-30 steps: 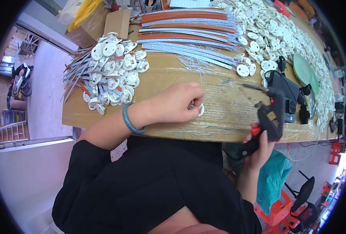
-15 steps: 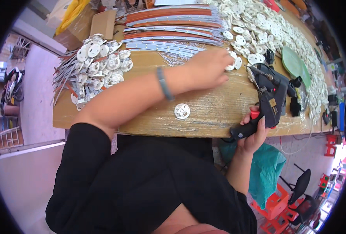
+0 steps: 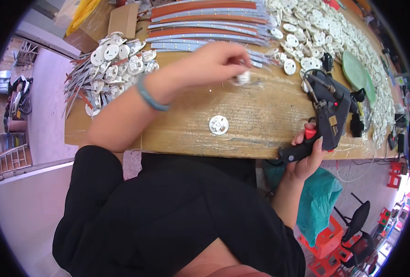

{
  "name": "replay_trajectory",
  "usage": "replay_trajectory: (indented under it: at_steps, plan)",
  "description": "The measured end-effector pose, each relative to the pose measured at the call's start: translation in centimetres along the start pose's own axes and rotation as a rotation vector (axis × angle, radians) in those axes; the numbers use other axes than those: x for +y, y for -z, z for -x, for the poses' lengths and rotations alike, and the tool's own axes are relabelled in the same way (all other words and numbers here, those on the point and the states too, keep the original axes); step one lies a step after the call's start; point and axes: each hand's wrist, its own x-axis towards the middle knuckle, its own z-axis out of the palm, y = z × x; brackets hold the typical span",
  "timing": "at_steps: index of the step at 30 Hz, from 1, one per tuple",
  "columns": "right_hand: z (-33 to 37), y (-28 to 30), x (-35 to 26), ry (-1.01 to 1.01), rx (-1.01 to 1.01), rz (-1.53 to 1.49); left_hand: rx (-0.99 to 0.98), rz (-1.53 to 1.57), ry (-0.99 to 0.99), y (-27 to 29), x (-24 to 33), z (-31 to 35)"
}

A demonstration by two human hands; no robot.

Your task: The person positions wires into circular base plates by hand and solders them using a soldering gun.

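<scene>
My left hand [image 3: 216, 61] is over the middle of the table, fingers closed on a small white plastic disc [image 3: 244, 78], which is blurred by motion. A thin wire-like streak trails to the right of that disc. Wrapped around the handle of a black soldering gun [image 3: 330, 121] with a red trigger is my right hand [image 3: 305, 154], at the table's right front. Another white disc [image 3: 219, 124], its fittings facing up, lies alone near the front edge. Behind my left hand lie LED strips [image 3: 205, 25] in rows, blue-white and orange-brown.
Discs with strips attached form a heap [image 3: 117, 60] at the left, by a cardboard box [image 3: 123, 21]. Loose white discs [image 3: 306, 37] spread over the far right around a green plate [image 3: 355, 69]. A green plastic bag [image 3: 318, 194] hangs below the right front edge.
My left hand has moved left from the edge of the disc pile, and a white disc now shows in its fingers. My right hand still holds the soldering gun; the view has shifted slightly.
</scene>
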Motion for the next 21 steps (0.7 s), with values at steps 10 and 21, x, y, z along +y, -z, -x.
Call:
replay_trajectory:
  at_steps: [10,21]
  plan:
    - [-0.4,0.0,0.0,-0.005,-0.028,0.022,0.011,-0.102,0.083,2.5,-3.3,7.5]
    - [-0.5,-0.9,0.2,0.038,-0.015,0.067,-0.009,-0.179,-0.055,1.7,-2.8,8.0]
